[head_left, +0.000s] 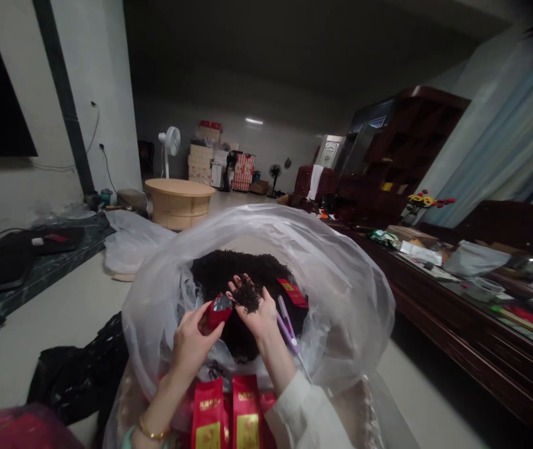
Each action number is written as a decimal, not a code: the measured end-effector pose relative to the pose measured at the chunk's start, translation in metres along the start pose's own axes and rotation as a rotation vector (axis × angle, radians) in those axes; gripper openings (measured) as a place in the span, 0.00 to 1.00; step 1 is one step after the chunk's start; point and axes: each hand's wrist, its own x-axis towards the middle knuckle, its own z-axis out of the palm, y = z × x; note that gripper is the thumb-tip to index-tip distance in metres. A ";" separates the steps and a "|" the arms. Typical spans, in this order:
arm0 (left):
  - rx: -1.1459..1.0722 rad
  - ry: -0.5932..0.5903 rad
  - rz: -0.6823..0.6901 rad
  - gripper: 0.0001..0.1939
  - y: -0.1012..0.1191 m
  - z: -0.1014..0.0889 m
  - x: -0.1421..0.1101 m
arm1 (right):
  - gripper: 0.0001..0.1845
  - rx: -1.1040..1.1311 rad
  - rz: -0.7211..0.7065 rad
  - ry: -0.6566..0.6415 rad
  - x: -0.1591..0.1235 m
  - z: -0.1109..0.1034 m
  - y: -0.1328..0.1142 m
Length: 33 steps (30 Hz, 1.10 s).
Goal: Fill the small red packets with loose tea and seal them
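My left hand [191,346] grips a small red foil pouch [214,315], its silvery mouth open and tilted toward my right hand. Palm up and cupped, my right hand [261,318] carries a heap of dark dried tea leaves [246,295] close beside that mouth. Below both hands spreads a large pile of the same dark leaves [219,268] inside a big clear plastic bag [345,287]. On the pile's right side lie another red pouch [293,292] and a purple flat iron [288,327]. Two red-and-gold pouches [209,415] [246,411] stand near my forearms.
A round wooden table [179,187] and a white fan [169,142] stand beyond the bag. Black plastic [76,374] lies on the floor at left. A long dark wooden table [453,312] with packets and bowls runs along the right. Stacked boxes [201,162] stand at the back.
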 end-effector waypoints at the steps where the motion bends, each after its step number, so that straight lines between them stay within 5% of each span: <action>1: 0.002 0.000 0.000 0.19 0.000 0.000 0.000 | 0.28 0.004 0.002 0.001 0.000 0.000 0.000; 14: -0.002 -0.020 0.016 0.20 -0.002 0.005 -0.002 | 0.15 0.039 -0.029 0.205 0.011 -0.014 -0.007; 25: 0.032 -0.072 0.035 0.20 0.009 0.027 0.015 | 0.17 -0.154 -0.137 0.092 0.019 0.034 -0.026; 33: 0.135 -0.085 -0.002 0.21 0.018 0.036 0.016 | 0.18 -0.419 -0.188 0.061 0.032 0.026 -0.014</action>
